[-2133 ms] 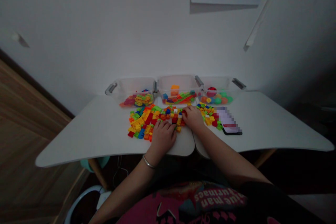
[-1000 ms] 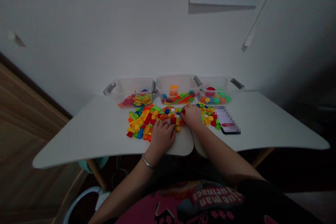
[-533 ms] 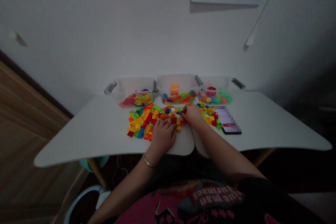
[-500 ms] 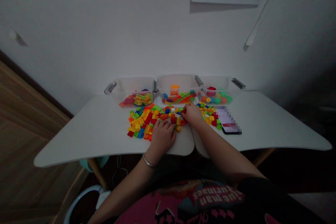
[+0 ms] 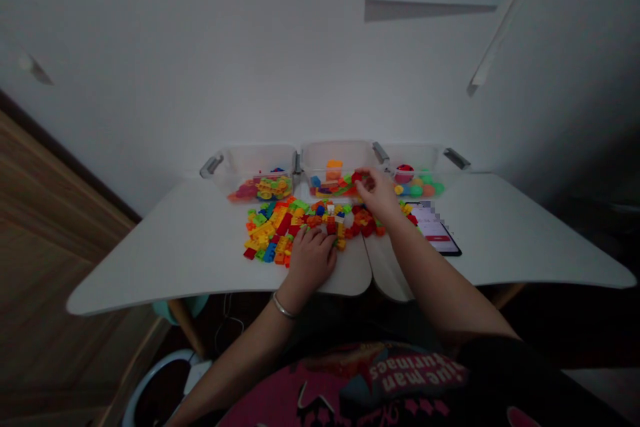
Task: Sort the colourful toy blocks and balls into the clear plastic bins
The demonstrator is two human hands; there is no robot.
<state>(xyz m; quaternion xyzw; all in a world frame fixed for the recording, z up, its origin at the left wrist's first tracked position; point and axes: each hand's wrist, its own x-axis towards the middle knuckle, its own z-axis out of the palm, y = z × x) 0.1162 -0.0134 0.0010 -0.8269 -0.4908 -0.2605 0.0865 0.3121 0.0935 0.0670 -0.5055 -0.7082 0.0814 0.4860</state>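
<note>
A heap of small coloured building bricks (image 5: 287, 227) lies on the white table (image 5: 190, 253) in front of me. My left hand (image 5: 310, 260) rests palm down at the near edge of the heap, fingers curled over some bricks. My right hand (image 5: 376, 192) is raised over the middle clear bin (image 5: 335, 160), fingers pinched on a red brick (image 5: 357, 177) at its rim. That bin holds several bricks, among them an orange one (image 5: 334, 168).
A left clear bin (image 5: 253, 167) holds mixed bricks; a right clear bin (image 5: 425, 163) holds coloured balls. A phone (image 5: 435, 235) lies on the table right of the heap. The wall stands close behind the bins. A wooden panel is at the left.
My right hand has lifted off the heap with a red brick and moved forward to the middle bin. The left hand has stayed on the heap.
</note>
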